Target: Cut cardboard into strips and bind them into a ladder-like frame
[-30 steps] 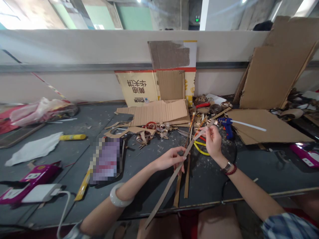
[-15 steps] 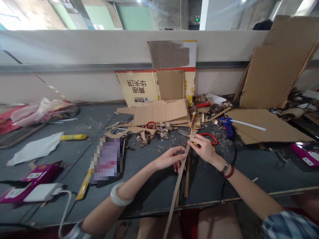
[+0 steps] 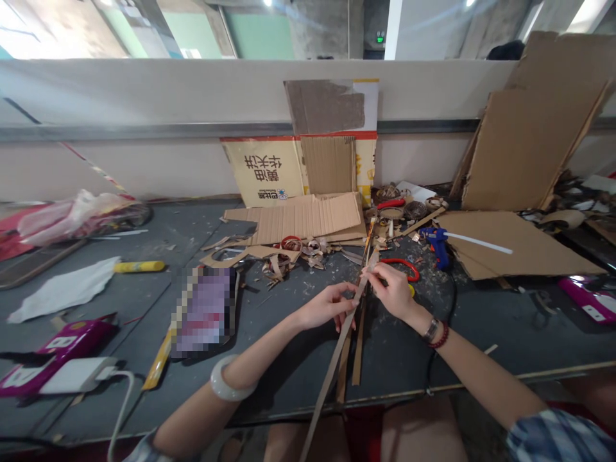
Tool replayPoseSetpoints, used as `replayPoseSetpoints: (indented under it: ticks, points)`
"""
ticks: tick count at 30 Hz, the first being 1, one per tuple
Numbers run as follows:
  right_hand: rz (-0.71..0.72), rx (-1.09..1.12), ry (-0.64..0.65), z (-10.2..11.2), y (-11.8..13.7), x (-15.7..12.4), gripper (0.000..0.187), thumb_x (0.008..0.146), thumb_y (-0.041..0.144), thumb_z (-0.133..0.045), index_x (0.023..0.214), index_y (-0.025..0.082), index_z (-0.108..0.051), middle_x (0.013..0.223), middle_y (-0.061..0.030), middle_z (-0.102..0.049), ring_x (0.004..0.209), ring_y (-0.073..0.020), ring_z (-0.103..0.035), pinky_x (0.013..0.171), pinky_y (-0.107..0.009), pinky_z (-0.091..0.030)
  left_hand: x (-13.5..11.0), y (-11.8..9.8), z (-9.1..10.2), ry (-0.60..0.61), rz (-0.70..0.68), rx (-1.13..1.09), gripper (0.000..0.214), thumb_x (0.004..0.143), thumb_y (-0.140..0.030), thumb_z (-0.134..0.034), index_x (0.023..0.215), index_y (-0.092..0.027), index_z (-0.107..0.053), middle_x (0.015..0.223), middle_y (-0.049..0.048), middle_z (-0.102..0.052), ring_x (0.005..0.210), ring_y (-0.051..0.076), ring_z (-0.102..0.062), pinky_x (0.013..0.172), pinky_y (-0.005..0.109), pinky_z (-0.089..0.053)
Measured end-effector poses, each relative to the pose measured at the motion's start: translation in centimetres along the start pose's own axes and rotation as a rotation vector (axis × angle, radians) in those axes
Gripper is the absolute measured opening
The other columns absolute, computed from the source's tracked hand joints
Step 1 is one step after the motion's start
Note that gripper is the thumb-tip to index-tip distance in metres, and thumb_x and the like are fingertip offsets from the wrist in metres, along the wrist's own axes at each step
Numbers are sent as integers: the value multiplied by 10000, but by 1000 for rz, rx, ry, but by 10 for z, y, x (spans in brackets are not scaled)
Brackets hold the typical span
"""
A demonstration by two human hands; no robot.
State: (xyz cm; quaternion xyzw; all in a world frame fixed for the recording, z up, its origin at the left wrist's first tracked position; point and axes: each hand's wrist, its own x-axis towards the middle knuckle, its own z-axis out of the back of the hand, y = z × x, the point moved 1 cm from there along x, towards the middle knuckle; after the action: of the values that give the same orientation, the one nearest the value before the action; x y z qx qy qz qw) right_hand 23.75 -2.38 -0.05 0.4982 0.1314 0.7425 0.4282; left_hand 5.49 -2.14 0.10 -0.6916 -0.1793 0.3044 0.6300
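- Since the earlier frame, the right hand (image 3: pixel 394 293) has moved down and in toward the left hand (image 3: pixel 327 308), and the long cardboard strip (image 3: pixel 334 356) now points more steeply away from the person.
- The left hand curls around the strip's middle. The right thumb and fingers pinch it near its far end, just beyond the left hand.
- The strip's near end crosses the table's front edge at lower center, while its far end stands just above the right hand.
- A silver watch (image 3: pixel 431 330) and red beads (image 3: pixel 439 336) circle the right wrist; a pale bangle (image 3: pixel 233 378) circles the left.
- Two narrow cardboard strips (image 3: pixel 359 353) lie under the hands, so some strips are already cut.
- Left of the hands is a pixelated patch (image 3: pixel 205 311).
- Just beyond the hands, cardboard scraps (image 3: pixel 293 253) sit in a heap, blocking the table there.
- Farther right are a blue glue gun (image 3: pixel 436 247) and a flat cardboard sheet (image 3: pixel 514 250).
- More cardboard (image 3: pixel 529 141) leans against the wall at upper right.
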Motion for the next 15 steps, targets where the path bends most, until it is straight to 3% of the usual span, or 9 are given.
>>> replayPoseSetpoints:
  ticks: [2,5,9,11,15]
  points:
    - [-117,84,-96,4,-6,5,159,860,311,-479,757,205,-538,779,-55,-648,734,-189,-642,658,-307,-537,-1,-1,-1,10,2,-4,343,801,-413,-552,1006,-155,-456,606,35,-673,435,134,-611,386,179,-450]
    - [-262,307,-238,11,-17,12,173,873,378,-430,863,215,-489,922,-79,-646,795,-203,-659,652,-328,-561,-1,-3,-2,24,14,11,324,797,-413,-556,976,-161,-460,585,24,-666,413,131,-601,373,175,-439]
    - [-327,427,-366,17,-27,18,193,889,399,-374,925,217,-426,1027,-99,-609,834,-199,-657,637,-335,-571,-2,-3,-2,24,4,37,303,802,-408,-552,955,-162,-461,580,22,-667,379,112,-572,370,171,-435]
    - [-289,411,-325,18,-26,18,193,892,385,-379,924,208,-450,1012,-97,-617,883,-197,-644,715,-349,-560,-2,-3,-2,23,0,31,301,802,-409,-552,948,-165,-453,577,18,-664,383,115,-575,369,172,-435]
    - [-101,161,-71,16,-14,16,228,832,366,-511,972,192,-552,1053,-99,-609,1025,-222,-575,902,-394,-470,-2,-4,-2,14,-6,-14,304,795,-400,-564,935,-177,-412,567,-1,-651,389,113,-572,367,172,-439]
